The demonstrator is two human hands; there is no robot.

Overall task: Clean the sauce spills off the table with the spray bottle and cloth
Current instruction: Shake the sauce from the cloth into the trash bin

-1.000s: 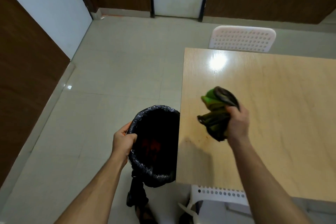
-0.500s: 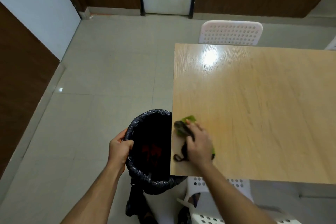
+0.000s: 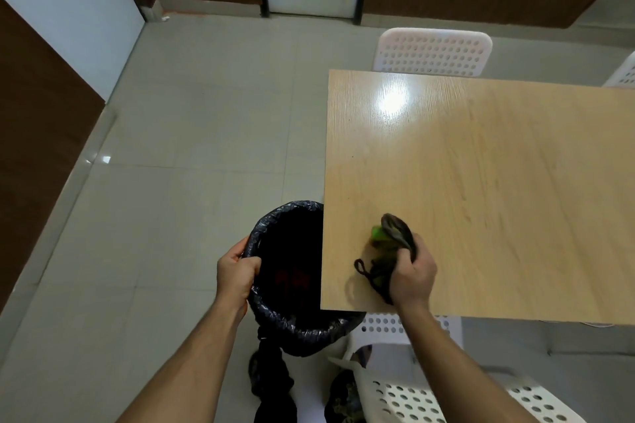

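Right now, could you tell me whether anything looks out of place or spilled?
No spill shows on the table. One oddity: the left hand holds the bin by its rim, tucked partly under the table's corner.

You have a wooden table (image 3: 498, 182); a bunched green cloth (image 3: 386, 247) lies near its front-left corner.

Cloth (image 3: 390, 251) on tabletop (image 3: 481, 182) near its left front corner, under my right hand (image 3: 412, 273). Bin (image 3: 292, 285) left of tabletop, my left hand (image 3: 237, 271) on rim. Chair (image 3: 433, 51) behind tabletop.
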